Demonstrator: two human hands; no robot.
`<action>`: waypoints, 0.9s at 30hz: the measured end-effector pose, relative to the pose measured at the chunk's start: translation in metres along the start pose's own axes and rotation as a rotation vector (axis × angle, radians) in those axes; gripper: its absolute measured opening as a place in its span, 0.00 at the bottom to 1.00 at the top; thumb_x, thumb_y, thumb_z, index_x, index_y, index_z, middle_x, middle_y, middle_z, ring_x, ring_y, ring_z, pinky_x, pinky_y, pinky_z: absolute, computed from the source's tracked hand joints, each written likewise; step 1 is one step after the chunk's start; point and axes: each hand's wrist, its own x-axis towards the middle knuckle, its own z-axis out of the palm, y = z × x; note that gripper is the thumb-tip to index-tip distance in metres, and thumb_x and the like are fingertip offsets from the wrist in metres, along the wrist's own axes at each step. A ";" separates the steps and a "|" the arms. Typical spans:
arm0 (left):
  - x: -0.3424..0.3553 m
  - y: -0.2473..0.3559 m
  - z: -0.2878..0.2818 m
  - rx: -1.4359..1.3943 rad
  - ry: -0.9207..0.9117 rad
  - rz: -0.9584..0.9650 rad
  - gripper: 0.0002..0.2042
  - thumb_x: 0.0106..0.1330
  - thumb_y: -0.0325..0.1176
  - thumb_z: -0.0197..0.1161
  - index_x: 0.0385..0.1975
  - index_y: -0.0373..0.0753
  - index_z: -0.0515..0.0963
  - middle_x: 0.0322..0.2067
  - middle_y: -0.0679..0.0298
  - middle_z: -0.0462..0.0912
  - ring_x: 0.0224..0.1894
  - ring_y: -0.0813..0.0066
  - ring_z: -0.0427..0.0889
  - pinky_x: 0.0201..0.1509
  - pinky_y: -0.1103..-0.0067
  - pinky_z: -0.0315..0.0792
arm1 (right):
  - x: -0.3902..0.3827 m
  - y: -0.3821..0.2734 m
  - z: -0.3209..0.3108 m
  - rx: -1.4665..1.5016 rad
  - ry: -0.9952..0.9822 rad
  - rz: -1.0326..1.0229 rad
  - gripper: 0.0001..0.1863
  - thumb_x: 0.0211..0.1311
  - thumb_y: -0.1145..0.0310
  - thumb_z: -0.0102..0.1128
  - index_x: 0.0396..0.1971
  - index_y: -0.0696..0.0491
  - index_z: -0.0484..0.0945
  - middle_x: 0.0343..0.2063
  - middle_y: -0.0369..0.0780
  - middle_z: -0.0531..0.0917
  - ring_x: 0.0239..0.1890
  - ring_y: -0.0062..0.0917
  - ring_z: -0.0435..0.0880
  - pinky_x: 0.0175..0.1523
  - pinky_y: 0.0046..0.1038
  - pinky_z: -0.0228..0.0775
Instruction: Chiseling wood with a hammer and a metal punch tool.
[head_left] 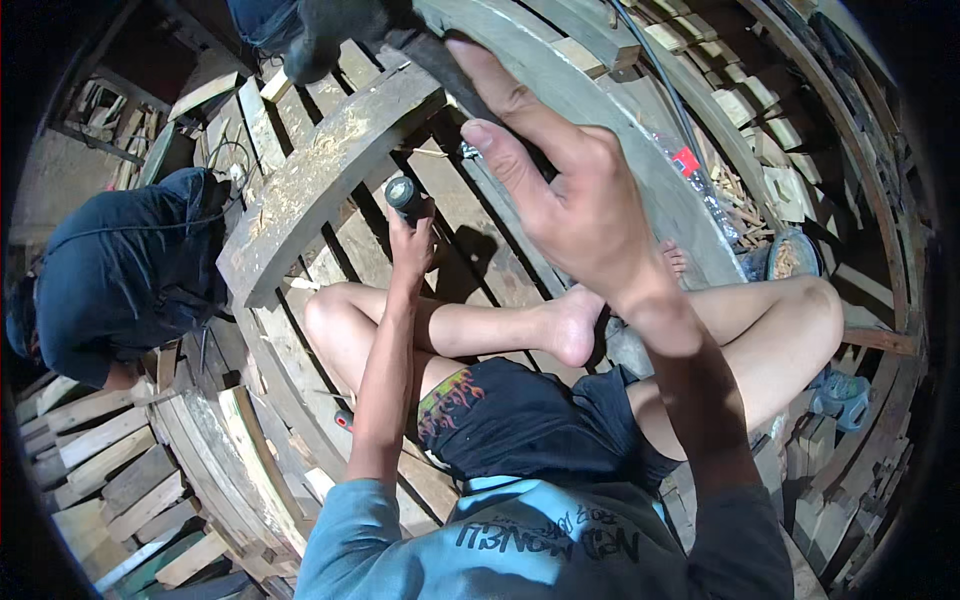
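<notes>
The left hand (410, 238), between 10 and 11 o'clock of centre, has its grip clenched round a dark cylindrical tool handle (402, 193) whose pale round end faces up; what extends below the fist is hidden. The right hand (585, 195), between 1 and 2 o'clock, grasps a dark elongated tool (450, 75), thumb and forefinger along it, its blurred bulky end toward 11 o'clock. At the left hand's 10 o'clock, a thick curved grey-brown wooden piece (385, 105) bears pale wood shavings (335, 135) above slatted wooden planks (500, 275). Another person in dark-blue clothing (140, 260) bends at 9 o'clock; stacked wooden offcuts (130, 490) fill 8 o'clock.
</notes>
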 end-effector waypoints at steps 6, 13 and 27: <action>0.003 0.004 0.003 0.036 -0.028 0.121 0.13 0.63 0.25 0.52 0.47 0.34 0.66 0.37 0.64 0.74 0.37 0.76 0.73 0.41 0.79 0.70 | -0.035 0.035 0.020 -0.264 -0.405 0.213 0.25 0.63 0.68 0.51 0.60 0.34 0.66 0.31 0.51 0.81 0.26 0.45 0.80 0.32 0.34 0.73; 0.000 0.000 -0.011 -0.221 0.116 0.029 0.05 0.63 0.26 0.55 0.36 0.35 0.68 0.28 0.66 0.72 0.30 0.77 0.72 0.35 0.80 0.68 | -0.051 0.032 0.033 0.095 0.028 0.318 0.25 0.65 0.64 0.49 0.63 0.41 0.61 0.31 0.58 0.77 0.32 0.52 0.77 0.30 0.38 0.70; 0.019 -0.014 -0.038 -0.819 0.274 -0.042 0.09 0.63 0.36 0.49 0.23 0.40 0.65 0.21 0.70 0.61 0.26 0.78 0.61 0.31 0.79 0.58 | -0.157 0.100 0.115 0.046 -0.282 0.875 0.25 0.65 0.65 0.48 0.63 0.43 0.62 0.44 0.57 0.76 0.50 0.48 0.74 0.50 0.36 0.69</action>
